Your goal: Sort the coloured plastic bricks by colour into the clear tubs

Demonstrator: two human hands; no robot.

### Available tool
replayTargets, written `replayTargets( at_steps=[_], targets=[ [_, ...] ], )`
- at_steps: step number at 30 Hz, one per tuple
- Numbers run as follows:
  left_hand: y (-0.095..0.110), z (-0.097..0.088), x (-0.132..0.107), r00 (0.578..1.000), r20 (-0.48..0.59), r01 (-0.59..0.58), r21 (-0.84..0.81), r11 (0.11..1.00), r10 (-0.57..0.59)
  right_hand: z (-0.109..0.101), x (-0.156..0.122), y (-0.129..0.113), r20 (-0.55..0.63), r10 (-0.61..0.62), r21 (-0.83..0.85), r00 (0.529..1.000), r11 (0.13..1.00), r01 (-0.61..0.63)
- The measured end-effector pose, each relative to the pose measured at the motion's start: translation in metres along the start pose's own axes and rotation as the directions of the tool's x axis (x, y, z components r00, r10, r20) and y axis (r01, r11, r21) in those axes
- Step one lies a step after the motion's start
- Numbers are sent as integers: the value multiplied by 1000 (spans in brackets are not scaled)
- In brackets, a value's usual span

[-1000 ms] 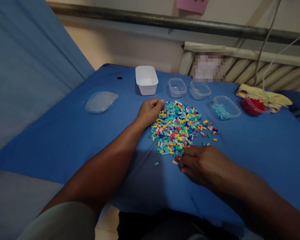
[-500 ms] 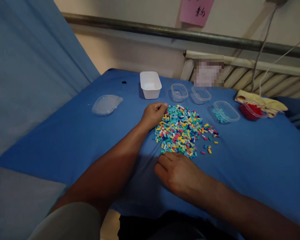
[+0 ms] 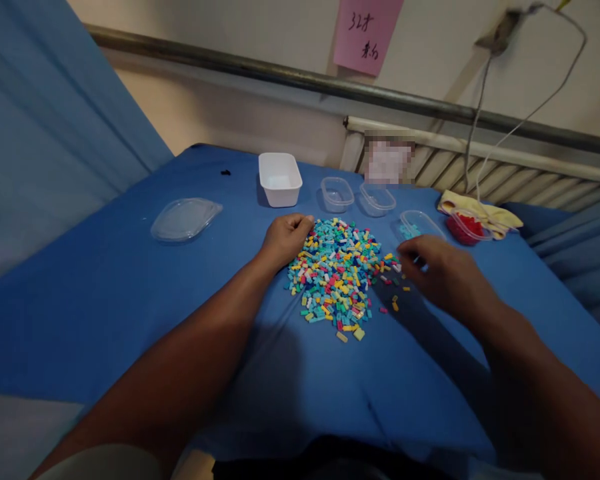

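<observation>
A heap of small multicoloured plastic building bricks (image 3: 337,267) lies spread on the blue cloth. At the heap's upper left edge rests my left hand (image 3: 286,239), its fingers curled closed; whatever they hold is hidden. My right hand (image 3: 443,273) hovers over the cloth right of the heap, thumb and fingers pinched together, and I cannot make out what is between them. Just beyond it stands a clear plastic tub with turquoise bricks (image 3: 409,231), partly covered by the hand. Farther right, another clear tub holds red bricks (image 3: 467,228).
Two clear tubs (image 3: 337,195) (image 3: 377,200) and a white tub (image 3: 281,180) stand along the back. A clear lid (image 3: 186,220) lies at left, near a small black object (image 3: 225,173). A yellow cloth (image 3: 480,212) sits by the red bricks. Behind are a rail (image 3: 280,75) and radiator.
My right hand has moved from the heap's near edge up and right, toward the turquoise tub. My left hand stays at the heap's upper left. The view has shifted slightly.
</observation>
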State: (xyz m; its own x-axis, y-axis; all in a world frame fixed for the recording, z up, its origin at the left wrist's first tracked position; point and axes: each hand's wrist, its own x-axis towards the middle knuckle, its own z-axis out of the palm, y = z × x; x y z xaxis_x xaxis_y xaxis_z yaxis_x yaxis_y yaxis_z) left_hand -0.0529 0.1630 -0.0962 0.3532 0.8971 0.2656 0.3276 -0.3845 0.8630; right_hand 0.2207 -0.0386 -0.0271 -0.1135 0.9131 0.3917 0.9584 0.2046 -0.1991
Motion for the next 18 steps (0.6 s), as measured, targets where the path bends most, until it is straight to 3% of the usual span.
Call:
replayTargets(
  at_steps=[2, 4, 7, 10, 12, 15, 18],
  targets=[
    [0, -1, 0, 1000, 1, -4, 7, 1000, 4, -7, 11, 39, -112, 113, -107, 987, 986, -125],
    [-1, -1, 1, 1000, -5, -6, 8, 1000, 7, -7, 18, 68, -150, 172, -176, 974, 964, -197],
    [-3, -1, 1, 1000, -14, 0, 4, 1000, 0, 4, 22, 86, -136, 149, -193, 979, 966, -174],
    [-6, -1, 2, 1000, -12, 10, 10, 1000, -10, 24, 25, 74, -93, 77, -118, 993, 989, -88],
    [-7, -1, 2, 1000, -8, 12, -2, 1000, -12, 38, 31, 59, -3, 74, -74, 997, 995, -74],
    [-6, -2, 1, 1000, -4, 13, -14, 1000, -13, 54, 43, 40, 173, 126, -63, 977, 991, -117],
    [-3, -4, 0, 1000, 1, 17, -21, 1000, -17, 61, 49, 32, 260, 169, -76, 951, 985, -154]
  ],
)
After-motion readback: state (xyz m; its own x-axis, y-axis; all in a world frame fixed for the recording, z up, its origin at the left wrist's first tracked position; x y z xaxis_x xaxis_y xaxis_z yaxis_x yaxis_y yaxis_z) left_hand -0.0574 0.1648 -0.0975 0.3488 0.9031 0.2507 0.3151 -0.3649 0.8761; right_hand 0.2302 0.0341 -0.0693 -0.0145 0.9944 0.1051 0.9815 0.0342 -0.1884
